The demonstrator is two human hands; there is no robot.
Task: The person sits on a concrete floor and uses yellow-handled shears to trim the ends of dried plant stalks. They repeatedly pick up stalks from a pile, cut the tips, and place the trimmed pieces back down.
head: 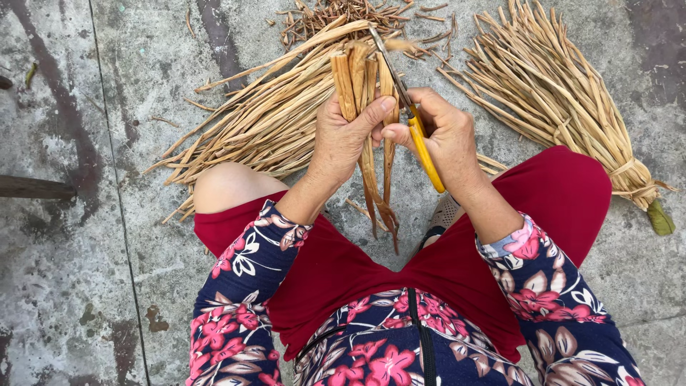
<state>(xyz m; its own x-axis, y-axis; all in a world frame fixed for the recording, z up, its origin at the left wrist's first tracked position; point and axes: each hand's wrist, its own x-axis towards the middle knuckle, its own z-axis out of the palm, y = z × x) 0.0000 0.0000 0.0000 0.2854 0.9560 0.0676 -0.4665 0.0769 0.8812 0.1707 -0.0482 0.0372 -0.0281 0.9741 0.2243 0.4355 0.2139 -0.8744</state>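
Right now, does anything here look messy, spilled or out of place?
Mostly tidy. The left hand grips a small bunch of dried stalks while the right hand holds yellow-handled scissors at their tops. Only the short trimmed bits lie scattered on the concrete floor beyond the loose pile.

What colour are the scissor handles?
Yellow. The scissors are in the right hand, blades at the dried stalks held by the left hand; head view.

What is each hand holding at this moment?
Left hand: closed on a bunch of dried stalks.
Right hand: closed on yellow-handled scissors.
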